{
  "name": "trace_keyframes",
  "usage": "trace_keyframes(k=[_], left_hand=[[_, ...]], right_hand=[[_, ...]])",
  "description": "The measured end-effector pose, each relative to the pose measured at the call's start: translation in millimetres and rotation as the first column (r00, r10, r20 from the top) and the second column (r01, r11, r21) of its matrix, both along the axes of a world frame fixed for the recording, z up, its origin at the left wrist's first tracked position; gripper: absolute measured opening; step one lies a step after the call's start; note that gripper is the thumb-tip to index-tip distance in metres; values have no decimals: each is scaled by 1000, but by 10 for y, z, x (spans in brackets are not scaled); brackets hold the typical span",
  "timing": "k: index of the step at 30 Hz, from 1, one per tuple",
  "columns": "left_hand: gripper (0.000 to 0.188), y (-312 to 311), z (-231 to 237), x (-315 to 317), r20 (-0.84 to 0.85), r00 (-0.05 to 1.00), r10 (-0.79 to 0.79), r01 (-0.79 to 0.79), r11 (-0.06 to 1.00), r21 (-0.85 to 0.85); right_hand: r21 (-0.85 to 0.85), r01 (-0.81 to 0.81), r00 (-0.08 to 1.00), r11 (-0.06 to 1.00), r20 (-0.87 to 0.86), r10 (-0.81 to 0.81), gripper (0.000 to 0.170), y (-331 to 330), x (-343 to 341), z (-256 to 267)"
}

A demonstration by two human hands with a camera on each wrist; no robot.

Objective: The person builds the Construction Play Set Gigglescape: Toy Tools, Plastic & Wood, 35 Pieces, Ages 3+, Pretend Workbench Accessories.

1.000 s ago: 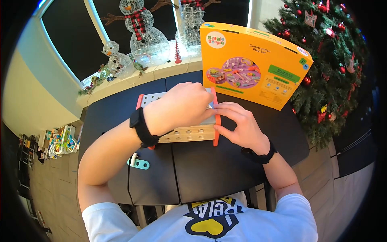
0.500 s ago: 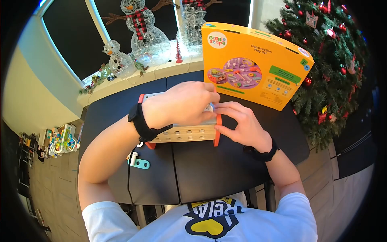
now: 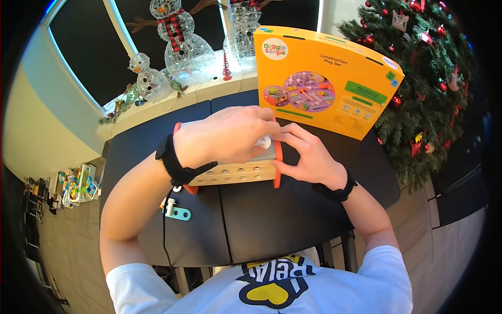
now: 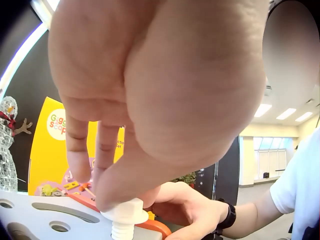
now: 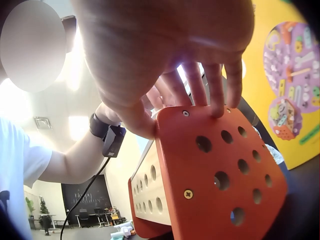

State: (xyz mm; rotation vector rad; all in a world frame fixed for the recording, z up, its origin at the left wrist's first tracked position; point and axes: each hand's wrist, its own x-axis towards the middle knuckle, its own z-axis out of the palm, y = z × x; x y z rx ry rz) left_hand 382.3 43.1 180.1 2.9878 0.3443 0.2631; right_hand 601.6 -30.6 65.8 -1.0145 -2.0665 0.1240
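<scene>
A toy box with a grey top, wooden sides [image 3: 238, 173] and red end panels [image 5: 215, 165] stands on the black table. Over its top is the left hand [image 3: 227, 136], its thumb and a finger pinching the hexagonal head of a white bolt [image 4: 123, 212]. Threads show below the head; whether they sit in a hole, I cannot tell. The right hand [image 3: 314, 159] grips the right red end, fingertips along the top edge and thumb at the near corner, close to the bolt.
A yellow box [image 3: 324, 83] stands behind at the right. Near the left forearm lie a teal strip [image 3: 181, 213] and small white pieces [image 3: 169, 206], with a black cable [image 3: 165, 235] alongside. A decorated tree [image 3: 418, 94] stands beyond the table's right side.
The head view has shifted slightly. My left hand has moved a little left and turned, so the white bolt shows more between the hands. The right hand keeps its place on the red end.
</scene>
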Motion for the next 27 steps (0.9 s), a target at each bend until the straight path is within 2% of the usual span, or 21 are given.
trace_keyframes(k=[4, 7, 11, 13, 16, 19, 22, 25, 27], left_hand=[[21, -78, 48, 140, -251, 920, 300, -274, 952, 135], [21, -71, -32, 134, -265, 923, 280, -245, 957, 157], [20, 31, -43, 20, -131, 991, 39, -32, 998, 58], [22, 119, -91, -31, -34, 994, -99, 100, 995, 19], [23, 123, -54, -51, 47, 977, -206, 208, 978, -34], [25, -27, 114, 21, -137, 983, 118, -119, 993, 5], [28, -81, 147, 167, -350, 887, 300, -274, 954, 123], [28, -75, 77, 207, -387, 873, 298, -244, 953, 182], [26, -29, 28, 149, -301, 936, 183, -168, 983, 78]], right_hand=[[-15, 2, 1000, 1000, -14, -2, 52, 19, 16, -5], [13, -1, 1000, 1000, -18, 1, 52, 28, 27, -18], [5, 0, 1000, 1000, -28, 1, 52, 38, 41, -33], [-5, -15, 999, 1000, -29, 15, 52, 45, 50, -31], [1, -13, 999, 1000, -34, 13, 53, 37, 44, -29], [3, -5, 1000, 1000, -30, 5, 52, 43, 43, -31], [-7, -6, 1000, 1000, -25, 6, 52, 40, 49, -23], [15, -8, 1000, 1000, -25, 9, 51, 50, 42, -34], [2, -7, 1000, 1000, -25, 7, 52, 39, 39, -27]])
